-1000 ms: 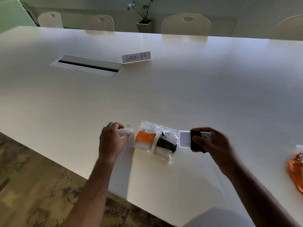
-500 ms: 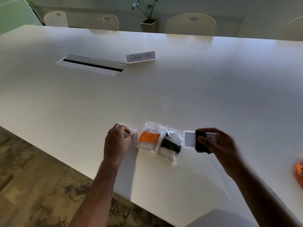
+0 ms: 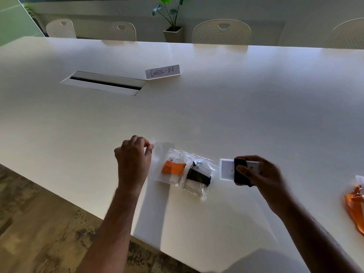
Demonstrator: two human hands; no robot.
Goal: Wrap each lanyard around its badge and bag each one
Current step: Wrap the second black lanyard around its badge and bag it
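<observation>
Bagged badges (image 3: 185, 172): two (side by side)

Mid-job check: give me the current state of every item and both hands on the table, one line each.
Left hand: pinching an empty clear bag, lifting its top edge.
Right hand: gripping a white badge wrapped in black lanyard, unbagged.
Orange-lanyard bag: filled, lying flat.
Black-lanyard bag: filled, lying flat, overlapping the orange one.
Loose orange lanyard: unbagged, at the right edge.
</observation>
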